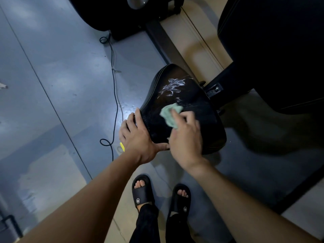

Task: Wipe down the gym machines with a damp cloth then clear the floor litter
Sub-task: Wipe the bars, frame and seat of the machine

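Note:
A black padded machine seat [184, 95] fills the middle of the head view, with a whitish smear on its upper surface. My right hand [185, 137] presses a pale green cloth [171, 114] onto the seat's near part. My left hand [138, 137] grips the seat's left edge, fingers wrapped over the rim. A small yellow scrap [122, 146] lies on the floor just left of my left wrist, partly hidden by it.
A black cable [114, 95] runs along the grey floor left of the seat, with a loop near my left arm. Black machine parts [273, 50] stand at the top and right. A pale scrap [3, 85] lies at the far left. My sandalled feet [161, 195] stand below.

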